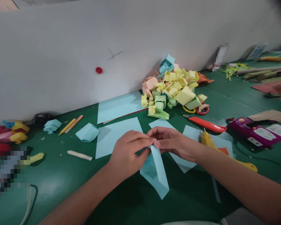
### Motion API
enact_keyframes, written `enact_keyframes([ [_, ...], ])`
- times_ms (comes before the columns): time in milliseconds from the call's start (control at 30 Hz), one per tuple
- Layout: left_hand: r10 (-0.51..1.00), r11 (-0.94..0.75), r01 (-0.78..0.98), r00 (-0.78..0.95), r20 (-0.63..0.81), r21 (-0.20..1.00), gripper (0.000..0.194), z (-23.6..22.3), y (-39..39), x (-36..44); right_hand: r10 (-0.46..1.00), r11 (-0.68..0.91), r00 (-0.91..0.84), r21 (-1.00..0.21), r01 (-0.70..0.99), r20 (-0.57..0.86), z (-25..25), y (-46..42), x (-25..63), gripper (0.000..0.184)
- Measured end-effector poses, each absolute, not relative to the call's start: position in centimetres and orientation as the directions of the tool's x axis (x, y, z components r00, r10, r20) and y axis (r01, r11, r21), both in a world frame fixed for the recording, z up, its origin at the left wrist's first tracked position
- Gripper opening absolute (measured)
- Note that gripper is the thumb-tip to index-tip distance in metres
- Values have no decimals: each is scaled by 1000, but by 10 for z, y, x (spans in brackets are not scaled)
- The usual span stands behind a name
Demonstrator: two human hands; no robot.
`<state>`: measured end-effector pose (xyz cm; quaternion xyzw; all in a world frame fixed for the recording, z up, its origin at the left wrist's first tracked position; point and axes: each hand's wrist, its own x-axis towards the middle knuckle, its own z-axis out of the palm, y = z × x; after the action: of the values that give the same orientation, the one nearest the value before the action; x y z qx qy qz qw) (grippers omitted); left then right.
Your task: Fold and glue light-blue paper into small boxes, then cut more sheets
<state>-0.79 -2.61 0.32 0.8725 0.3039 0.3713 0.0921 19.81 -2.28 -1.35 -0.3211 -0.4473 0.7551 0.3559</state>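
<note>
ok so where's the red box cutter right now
In the head view, the red box cutter lies on the green table, right of centre, between the folded paper pile and the yellow glue gun.

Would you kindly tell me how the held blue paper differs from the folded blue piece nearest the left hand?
The held paper is pinched by the left hand and right hand, while the folded piece lies untouched on the table. The held paper is long, its lower end spreading loosely; the folded piece is compact. Both are light blue paper.
</note>
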Motion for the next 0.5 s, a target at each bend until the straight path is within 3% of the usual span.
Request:
enact_keyframes([
  [167,501,-855,433,543,673,287,21,1,-27,-6,799,-316,-593,-911,-266,-104,-18,-24,197,39],
  [500,512,-837,514,618,597,186,29,-7,-24,-9,808,-282,-577,-936,-209,-114,-26,-25,190,49],
])
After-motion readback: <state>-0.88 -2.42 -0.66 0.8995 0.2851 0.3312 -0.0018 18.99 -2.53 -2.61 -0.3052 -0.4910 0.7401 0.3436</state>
